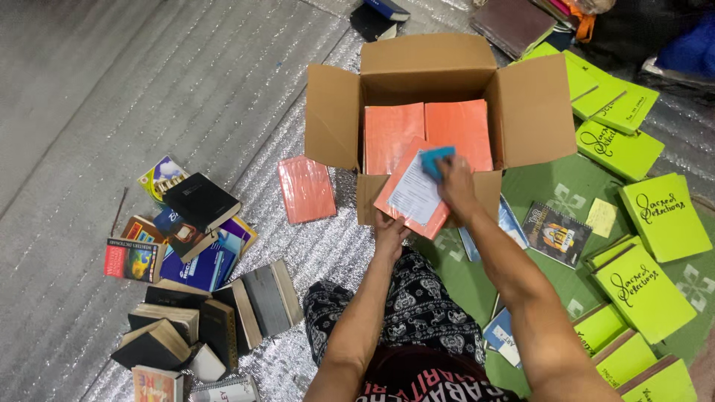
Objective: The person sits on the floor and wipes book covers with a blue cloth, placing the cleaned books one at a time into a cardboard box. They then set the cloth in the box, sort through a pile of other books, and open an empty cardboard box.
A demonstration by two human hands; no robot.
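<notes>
Both forearms reach forward over the lap. The left hand (389,232) grips the lower edge of an orange book (413,195), holding it tilted above the front wall of the open cardboard box (529,112). The right hand (454,187), fingers curled, presses a blue cloth (434,161) onto its cover.

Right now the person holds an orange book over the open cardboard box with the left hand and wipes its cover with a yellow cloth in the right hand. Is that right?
Not quite: the cloth is blue, not yellow. The head view shows the right hand pressing it on the orange book, which the left hand holds at its lower edge over the open cardboard box.
</notes>
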